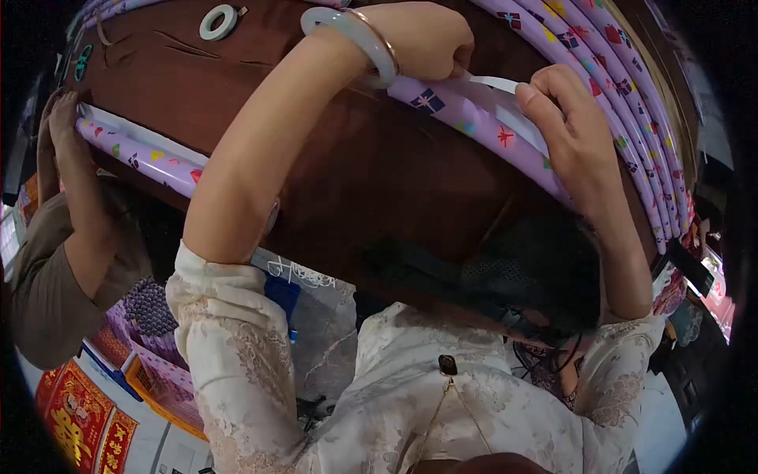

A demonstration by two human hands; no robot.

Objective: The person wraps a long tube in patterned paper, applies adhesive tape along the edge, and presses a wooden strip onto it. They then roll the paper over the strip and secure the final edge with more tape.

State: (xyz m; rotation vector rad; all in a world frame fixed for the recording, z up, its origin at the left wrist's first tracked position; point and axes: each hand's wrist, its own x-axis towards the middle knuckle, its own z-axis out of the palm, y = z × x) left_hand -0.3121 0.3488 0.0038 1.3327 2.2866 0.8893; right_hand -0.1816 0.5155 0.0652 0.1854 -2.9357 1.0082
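Observation:
A roll of glossy purple wrapping paper [466, 118] printed with gift boxes and bows lies at a slant on the brown-covered table in front of me. Its white inner edge shows along the far side. My left hand [430, 43], below a jade bangle and a thin gold one, is curled closed at the roll's left part, its fingertips mostly hidden at the paper's edge. Thumb and bent fingers of my right hand [572, 118] close on the white edge farther right, while the wrist rests over the roll's right part.
Several finished purple rolls [616, 103] lie side by side at the right. A roll of white tape [218, 22] and green scissors [83, 62] are at the far left. A co-worker's hand [63, 118] touches another purple roll [146, 154].

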